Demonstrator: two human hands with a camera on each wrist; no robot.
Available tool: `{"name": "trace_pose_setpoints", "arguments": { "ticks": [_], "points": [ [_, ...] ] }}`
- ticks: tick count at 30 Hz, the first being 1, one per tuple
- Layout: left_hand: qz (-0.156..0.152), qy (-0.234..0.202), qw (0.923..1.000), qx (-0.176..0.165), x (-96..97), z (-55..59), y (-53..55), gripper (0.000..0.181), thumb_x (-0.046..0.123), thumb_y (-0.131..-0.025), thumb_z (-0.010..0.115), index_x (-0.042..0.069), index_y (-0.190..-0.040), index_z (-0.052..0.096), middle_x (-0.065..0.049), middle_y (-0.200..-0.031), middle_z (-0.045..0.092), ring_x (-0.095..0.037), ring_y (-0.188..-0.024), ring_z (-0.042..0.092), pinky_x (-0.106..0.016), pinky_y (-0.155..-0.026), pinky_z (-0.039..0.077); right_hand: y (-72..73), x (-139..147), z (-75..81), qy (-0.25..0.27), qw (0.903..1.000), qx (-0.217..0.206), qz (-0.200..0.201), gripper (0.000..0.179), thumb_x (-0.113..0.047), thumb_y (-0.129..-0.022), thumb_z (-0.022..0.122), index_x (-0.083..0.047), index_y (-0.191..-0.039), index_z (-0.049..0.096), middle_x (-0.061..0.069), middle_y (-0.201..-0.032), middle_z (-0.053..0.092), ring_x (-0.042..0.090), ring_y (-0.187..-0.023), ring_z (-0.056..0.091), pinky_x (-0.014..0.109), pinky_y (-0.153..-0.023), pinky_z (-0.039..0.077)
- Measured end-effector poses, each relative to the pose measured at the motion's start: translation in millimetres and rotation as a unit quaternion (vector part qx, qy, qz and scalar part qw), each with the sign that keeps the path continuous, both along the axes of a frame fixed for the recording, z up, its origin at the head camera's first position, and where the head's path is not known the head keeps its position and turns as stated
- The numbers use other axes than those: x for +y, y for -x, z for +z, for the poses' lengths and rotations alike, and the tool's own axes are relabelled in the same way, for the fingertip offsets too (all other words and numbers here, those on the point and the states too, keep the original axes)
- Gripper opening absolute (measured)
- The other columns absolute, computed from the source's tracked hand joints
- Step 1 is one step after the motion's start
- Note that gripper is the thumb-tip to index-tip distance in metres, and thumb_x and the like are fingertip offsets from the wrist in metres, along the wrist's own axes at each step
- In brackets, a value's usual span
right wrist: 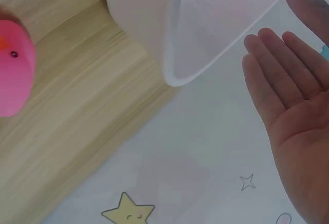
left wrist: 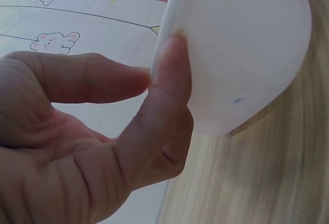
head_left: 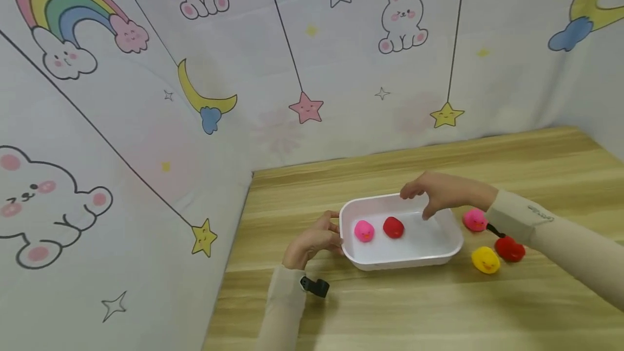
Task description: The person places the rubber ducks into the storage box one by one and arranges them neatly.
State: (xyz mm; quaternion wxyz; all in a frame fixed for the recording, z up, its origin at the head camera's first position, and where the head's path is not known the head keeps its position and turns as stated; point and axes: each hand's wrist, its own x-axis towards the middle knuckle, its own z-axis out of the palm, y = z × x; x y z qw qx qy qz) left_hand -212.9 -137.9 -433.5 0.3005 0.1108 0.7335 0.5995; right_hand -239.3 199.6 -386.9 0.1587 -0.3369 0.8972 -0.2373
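A white plastic tub (head_left: 404,256) sits on the wooden table with a pink rubber duck (head_left: 364,231) and a red rounded toy (head_left: 394,227) inside. At its left end, my left hand (head_left: 317,241) pinches the rim between thumb and finger; the left wrist view shows the same left hand (left wrist: 118,116) gripping the tub wall (left wrist: 247,44). My right hand (head_left: 441,190) is over the far right part of the tub, holding nothing. Its palm and extended fingers show in the right wrist view, where the right hand (right wrist: 293,90) is beside the tub rim (right wrist: 177,82).
Right of the tub lie a second pink duck (head_left: 475,220), a yellow duck (head_left: 485,260) and another red toy (head_left: 510,249), close beneath my right forearm. A cloth backdrop (head_left: 351,69) printed with stars and animals borders the table (head_left: 370,313) at the back and left.
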Motion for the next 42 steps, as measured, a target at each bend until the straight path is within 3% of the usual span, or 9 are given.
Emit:
{"name": "trace_pose_setpoints", "arguments": {
  "ticks": [8,22,31,38,42],
  "points": [
    [0.003,0.006,1.0,-0.001,0.0,-3.6,1.9,0.071,-0.014,-0.082,0.054,-0.01,-0.147,0.025,-0.03,-0.112,0.049,-0.021,-0.069,0.061,-0.036,-0.07,0.064,-9.9,39,-3.3,0.05,0.997,0.004,-0.059,0.052,-0.005,-0.079,0.085,0.001,-0.127,0.065,0.016,-0.123,0.068,0.042,-0.113,0.062,0.055,-0.091,0.058],
    [-0.008,-0.002,1.0,0.002,0.1,-6.5,3.9,0.074,-0.013,-0.079,0.055,-0.01,-0.146,0.025,-0.031,-0.114,0.05,-0.022,-0.074,0.062,-0.038,-0.073,0.064,-26.1,104,-28.5,0.097,0.984,-0.015,-0.149,0.053,-0.008,-0.081,0.083,0.005,-0.128,0.062,0.021,-0.124,0.066,0.045,-0.116,0.06,0.06,-0.098,0.052],
    [-0.007,-0.004,1.0,0.003,1.1,-6.8,6.0,0.075,-0.013,-0.079,0.055,-0.011,-0.147,0.024,-0.028,-0.111,0.05,-0.02,-0.071,0.061,-0.036,-0.071,0.065,-33.3,117,-51.2,0.077,0.9793,-0.044,-0.182,0.058,-0.007,-0.079,0.081,0.007,-0.131,0.06,0.021,-0.126,0.066,0.044,-0.116,0.06,0.06,-0.1,0.051],
    [-0.006,-0.003,1.0,0.0,1.2,-7.1,5.5,0.076,-0.013,-0.078,0.056,-0.011,-0.147,0.025,-0.03,-0.114,0.049,-0.022,-0.071,0.062,-0.036,-0.071,0.065,-38.2,120,-69.7,0.02,0.9831,0.0,-0.182,0.066,-0.014,-0.068,0.091,0.005,-0.125,0.064,0.017,-0.12,0.068,0.031,-0.103,0.064,0.05,-0.091,0.058],
    [-0.005,-0.003,1.0,-0.005,1.1,-7.3,4.9,0.077,-0.013,-0.078,0.056,-0.011,-0.147,0.024,-0.03,-0.114,0.048,-0.021,-0.071,0.062,-0.034,-0.069,0.064,-40.6,119,-74.5,0.02,0.9834,0.009,-0.18,0.064,-0.012,-0.068,0.091,0.004,-0.124,0.064,0.016,-0.119,0.069,0.027,-0.1,0.063,0.048,-0.09,0.058]
  ]
}}
